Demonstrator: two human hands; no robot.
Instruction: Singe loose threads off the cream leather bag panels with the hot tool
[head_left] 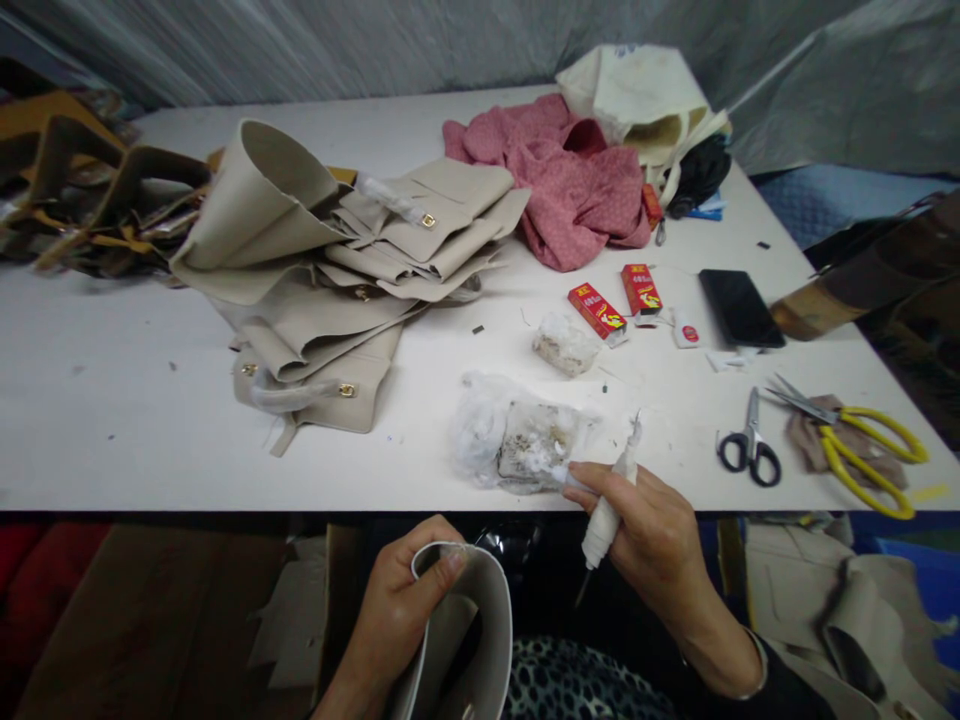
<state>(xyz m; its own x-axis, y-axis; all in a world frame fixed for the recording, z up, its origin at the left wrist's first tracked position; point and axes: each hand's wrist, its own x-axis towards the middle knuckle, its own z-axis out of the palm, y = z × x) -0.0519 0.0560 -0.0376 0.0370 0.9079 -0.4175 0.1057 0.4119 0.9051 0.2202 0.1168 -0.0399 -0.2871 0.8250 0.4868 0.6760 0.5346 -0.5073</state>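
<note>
My left hand is closed on the rim of a curved beige leather piece, held below the table's front edge over my lap. My right hand grips a white wrapped tool like a pen, its upper tip near a clear plastic bag with a dirty whitish block on the white table. The forefinger touches the bag's edge.
A pile of beige leather bag parts lies left of centre, brown pieces far left. A pink cloth, two red boxes, a black phone, black scissors and yellow scissors lie to the right.
</note>
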